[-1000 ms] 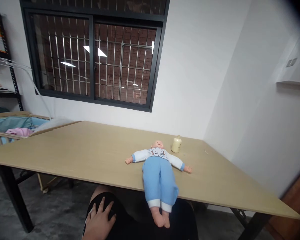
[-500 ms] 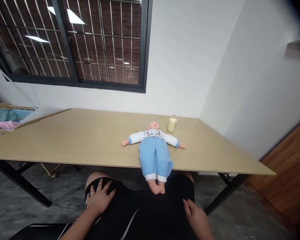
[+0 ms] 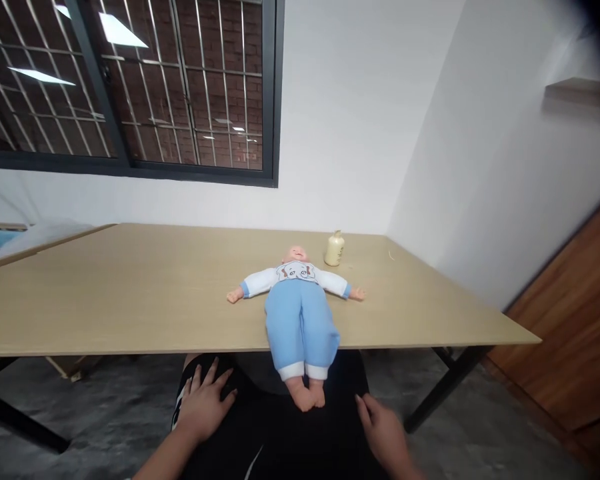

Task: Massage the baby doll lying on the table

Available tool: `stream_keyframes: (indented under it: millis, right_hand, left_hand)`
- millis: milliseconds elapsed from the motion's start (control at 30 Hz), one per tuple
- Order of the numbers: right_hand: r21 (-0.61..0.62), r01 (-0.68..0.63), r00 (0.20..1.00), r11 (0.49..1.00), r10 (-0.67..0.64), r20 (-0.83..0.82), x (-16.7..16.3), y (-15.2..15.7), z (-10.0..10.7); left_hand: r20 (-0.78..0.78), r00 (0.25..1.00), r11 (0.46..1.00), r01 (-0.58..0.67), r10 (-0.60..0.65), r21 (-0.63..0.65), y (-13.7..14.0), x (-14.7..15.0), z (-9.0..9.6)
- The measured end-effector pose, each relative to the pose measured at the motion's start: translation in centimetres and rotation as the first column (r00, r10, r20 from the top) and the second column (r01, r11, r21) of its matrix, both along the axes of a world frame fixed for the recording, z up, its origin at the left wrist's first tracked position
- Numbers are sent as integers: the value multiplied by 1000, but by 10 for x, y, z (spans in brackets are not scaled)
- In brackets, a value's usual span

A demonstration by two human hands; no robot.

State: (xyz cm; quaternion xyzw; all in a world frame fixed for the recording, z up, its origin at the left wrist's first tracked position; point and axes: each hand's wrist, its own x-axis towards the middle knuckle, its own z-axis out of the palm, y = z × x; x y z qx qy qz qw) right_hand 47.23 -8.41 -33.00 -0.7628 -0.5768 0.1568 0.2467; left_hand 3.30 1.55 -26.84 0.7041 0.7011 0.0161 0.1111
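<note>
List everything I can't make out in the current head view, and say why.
All in the head view:
- Doll: back hidden by its own front.
- Cream bottle: lettering too small to read.
- Right hand: palm hidden by its own back and curled fingers.
- Left hand: palm faces down, covered by its back.
- Window: cut off by top and left edges.
</note>
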Motion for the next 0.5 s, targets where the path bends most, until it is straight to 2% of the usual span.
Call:
stream_keyframes:
  millis: [100, 333, 500]
  right_hand:
    - [1, 9, 1000, 1000, -9, -24, 0, 1, 2]
    - [5, 35, 999, 999, -35, 0, -1, -2, 2]
    - [28, 32, 999, 999, -32, 4, -4, -1, 6]
  left_hand:
    - [-21, 1000, 1000, 4, -5, -19, 0, 1, 3]
    - [-43, 996, 997, -77, 77, -4, -7, -19, -10]
    - [-18, 997, 998, -69, 69, 12, -5, -20, -14]
